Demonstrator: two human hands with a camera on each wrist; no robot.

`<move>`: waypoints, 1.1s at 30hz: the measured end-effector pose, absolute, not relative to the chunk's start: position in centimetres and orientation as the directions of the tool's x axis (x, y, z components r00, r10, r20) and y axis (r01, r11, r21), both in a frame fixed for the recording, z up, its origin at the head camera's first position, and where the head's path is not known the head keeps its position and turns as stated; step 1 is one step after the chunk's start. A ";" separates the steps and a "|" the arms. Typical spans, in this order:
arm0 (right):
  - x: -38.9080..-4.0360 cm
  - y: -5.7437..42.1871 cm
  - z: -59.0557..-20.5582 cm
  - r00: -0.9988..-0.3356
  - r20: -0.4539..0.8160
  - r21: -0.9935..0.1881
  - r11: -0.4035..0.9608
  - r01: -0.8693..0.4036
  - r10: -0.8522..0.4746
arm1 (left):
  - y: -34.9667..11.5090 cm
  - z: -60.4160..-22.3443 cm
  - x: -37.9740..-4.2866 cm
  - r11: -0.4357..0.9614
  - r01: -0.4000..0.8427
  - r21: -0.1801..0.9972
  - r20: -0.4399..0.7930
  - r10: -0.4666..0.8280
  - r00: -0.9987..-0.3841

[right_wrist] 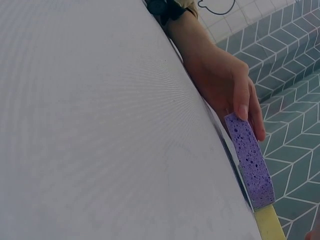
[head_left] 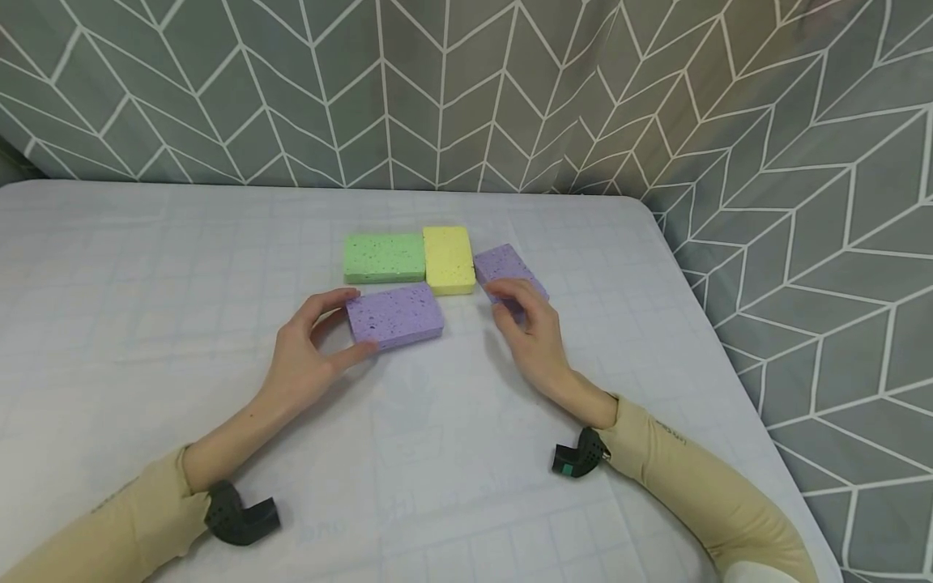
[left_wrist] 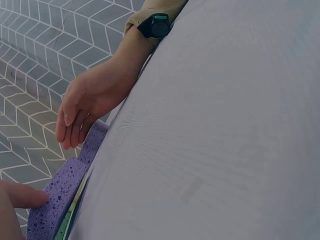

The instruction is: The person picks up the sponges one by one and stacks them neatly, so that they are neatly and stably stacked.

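My left hand (head_left: 306, 348) grips a purple sponge (head_left: 397, 316) by its left end, thumb on the near edge and fingers on the far one. The right wrist view also catches this grip, with the purple sponge (right_wrist: 252, 165) under the thumb. Over a second purple sponge (head_left: 508, 263), at the right, my right hand (head_left: 535, 336) hovers with relaxed fingers that partly hide it. In the left wrist view those fingers hang loosely beside that sponge (left_wrist: 92, 142). Behind the held sponge lie a green sponge (head_left: 384, 257) and an upright-turned yellow sponge (head_left: 449, 259), side by side.
A white cloth (head_left: 408, 453) covers the table, whose far edge runs behind the sponges and whose right edge slants past the right arm. Grey curtain (head_left: 408, 89) with white lines hangs beyond. Each sleeve carries a black wrist camera (head_left: 240, 518).
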State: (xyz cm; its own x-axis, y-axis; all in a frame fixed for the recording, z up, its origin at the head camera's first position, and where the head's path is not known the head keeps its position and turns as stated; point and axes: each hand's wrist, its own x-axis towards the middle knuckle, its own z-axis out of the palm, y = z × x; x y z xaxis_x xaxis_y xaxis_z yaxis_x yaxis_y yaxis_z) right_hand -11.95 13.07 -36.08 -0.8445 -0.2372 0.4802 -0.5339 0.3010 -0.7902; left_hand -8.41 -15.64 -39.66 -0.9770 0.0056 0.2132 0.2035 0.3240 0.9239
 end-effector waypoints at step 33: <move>-13.7 14.2 -39.7 -0.729 0.475 -0.707 0.280 -0.650 -0.493 | -15.5 -39.6 -8.1 0.206 0.270 0.941 0.249 0.122 -0.961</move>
State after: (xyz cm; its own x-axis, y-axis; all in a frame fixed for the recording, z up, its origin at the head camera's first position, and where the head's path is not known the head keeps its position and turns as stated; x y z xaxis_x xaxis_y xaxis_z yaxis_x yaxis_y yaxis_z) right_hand -13.70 14.19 -39.67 -0.7290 -0.4932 0.4747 -0.6497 0.2801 -0.7067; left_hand -8.12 -15.52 -39.61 -0.9609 0.1216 0.2487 0.2695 0.2058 0.9408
